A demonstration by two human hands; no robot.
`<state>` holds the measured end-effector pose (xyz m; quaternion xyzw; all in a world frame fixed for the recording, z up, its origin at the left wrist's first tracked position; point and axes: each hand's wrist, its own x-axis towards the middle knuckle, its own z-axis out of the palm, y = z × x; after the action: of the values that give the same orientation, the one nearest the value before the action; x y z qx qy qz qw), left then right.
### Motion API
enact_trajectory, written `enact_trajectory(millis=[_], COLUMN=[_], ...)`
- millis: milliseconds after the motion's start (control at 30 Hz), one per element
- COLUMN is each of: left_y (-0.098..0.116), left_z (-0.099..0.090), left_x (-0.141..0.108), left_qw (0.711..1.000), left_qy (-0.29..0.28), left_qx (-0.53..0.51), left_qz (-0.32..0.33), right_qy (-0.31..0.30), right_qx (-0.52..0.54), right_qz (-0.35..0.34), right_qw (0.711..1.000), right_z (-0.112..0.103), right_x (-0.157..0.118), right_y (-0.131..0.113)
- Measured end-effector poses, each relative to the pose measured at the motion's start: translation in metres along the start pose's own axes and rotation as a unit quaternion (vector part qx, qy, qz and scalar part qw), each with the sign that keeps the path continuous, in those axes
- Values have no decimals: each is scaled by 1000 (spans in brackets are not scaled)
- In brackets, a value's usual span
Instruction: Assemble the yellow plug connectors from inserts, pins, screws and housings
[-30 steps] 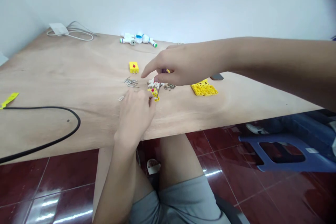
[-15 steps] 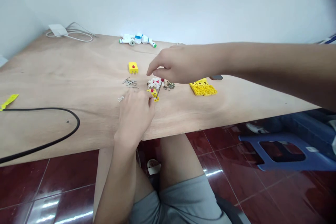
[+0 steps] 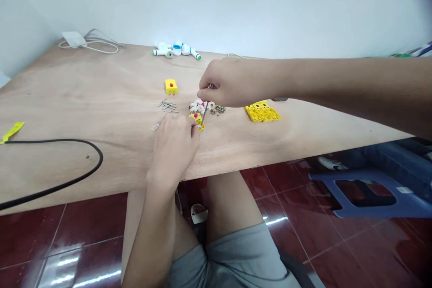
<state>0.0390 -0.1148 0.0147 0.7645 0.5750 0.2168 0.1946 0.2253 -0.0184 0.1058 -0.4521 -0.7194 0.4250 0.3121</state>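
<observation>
My left hand rests on the table, its fingers closed around a small yellow plug housing with a red spot on it. The hand hides part of that housing. Above it, my right hand is closed on a screwdriver, whose thin shaft slants down to the housing's near end. Most of the handle is hidden by my fingers. Just behind the housing lie white and red plastic pieces, with a pile of small metal screws or fittings to their right.
A yellow plug with metal pins sits farther back, with several metal pins before it. Yellow housings lie at the right. White pipe-like parts are by the wall. A black cable loops at left; a blue stool is below.
My right fingers have closed in around the screwdriver handle, and the hand has shifted slightly right. My left hand and the housing have stayed in place.
</observation>
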Motion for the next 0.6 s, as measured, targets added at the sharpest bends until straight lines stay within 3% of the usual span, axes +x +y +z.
enact_trajectory(millis=[100,267,333,433,500,600], left_y=[0,-1,0,1,2,3], left_z=[0,1,1,0,0,0], left_x=[1,1,1,1,1,1], left_qw=[1000,1000,1000,1000,999,1000], left_qy=[1,-3,-7,-8,-9,-12], left_qx=[0,12,18,29,30,27], left_qz=[1,2,1,-9,-12,-9], right_qy=[-71,-51,-94,-132,-140,-189], right_qx=[-126,-189,-317,-488,-511,-481], right_qz=[24,-41,-48,-4,11,-9], right_qw=[989,980,942,863,848,856], right_z=[-3,0,4,10,12,9], right_x=[-5,-6,-5,-4,-6,-9], right_y=[1,-8,-14,-25,-32,-34])
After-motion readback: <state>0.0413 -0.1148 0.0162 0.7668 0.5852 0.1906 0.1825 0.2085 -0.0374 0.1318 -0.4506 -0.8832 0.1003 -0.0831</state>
